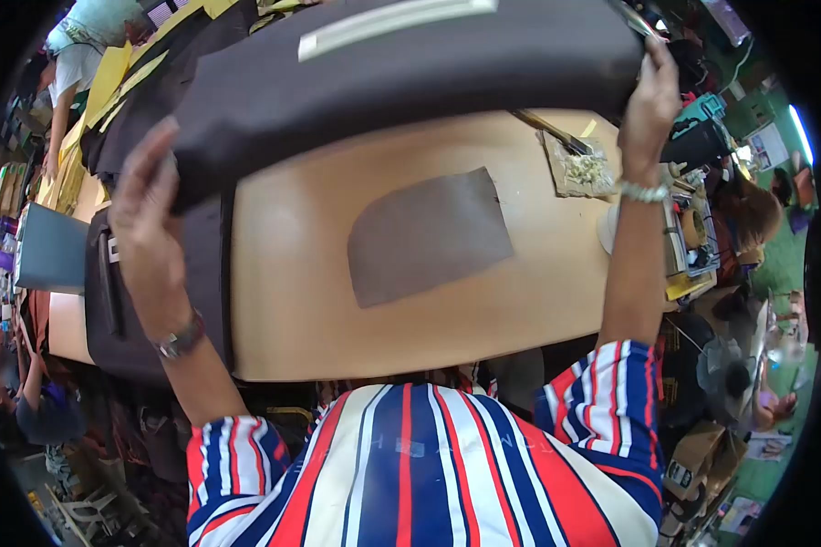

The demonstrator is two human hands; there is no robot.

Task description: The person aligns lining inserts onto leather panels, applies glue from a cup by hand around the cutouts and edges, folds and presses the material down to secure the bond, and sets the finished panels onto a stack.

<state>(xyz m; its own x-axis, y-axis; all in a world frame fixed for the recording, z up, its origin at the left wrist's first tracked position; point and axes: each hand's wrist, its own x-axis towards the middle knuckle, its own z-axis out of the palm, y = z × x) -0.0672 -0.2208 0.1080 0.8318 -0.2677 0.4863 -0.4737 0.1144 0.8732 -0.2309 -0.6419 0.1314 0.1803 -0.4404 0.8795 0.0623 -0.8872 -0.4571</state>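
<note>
A large dark sheet of fabric or leather (pixel 410 87) spans the space between my two hands, its near edge curved and blurred over the table. A pale strip (pixel 397 25) lies across its top. At the sheet's left end, my left hand (pixel 150 228) closes on the edge, with its fingers smeared by motion. My right hand (pixel 649 109) grips the right end. A shiny metal tool (pixel 637 18) shows just beyond those fingers; I cannot tell whether they hold it. Below the sheet, a flat grey-brown cut piece (pixel 429 239) with one rounded corner lies on the table (pixel 292 337).
A brush-like tool (pixel 556 135) rests by a scrap (pixel 582 173) bearing pale crumbs. Dark material (pixel 205 301) covers the table's left side, with a dark bar (pixel 109 296) on it. A grey box (pixel 50 251) stands farther left. Another person (pixel 77 64) works at upper left.
</note>
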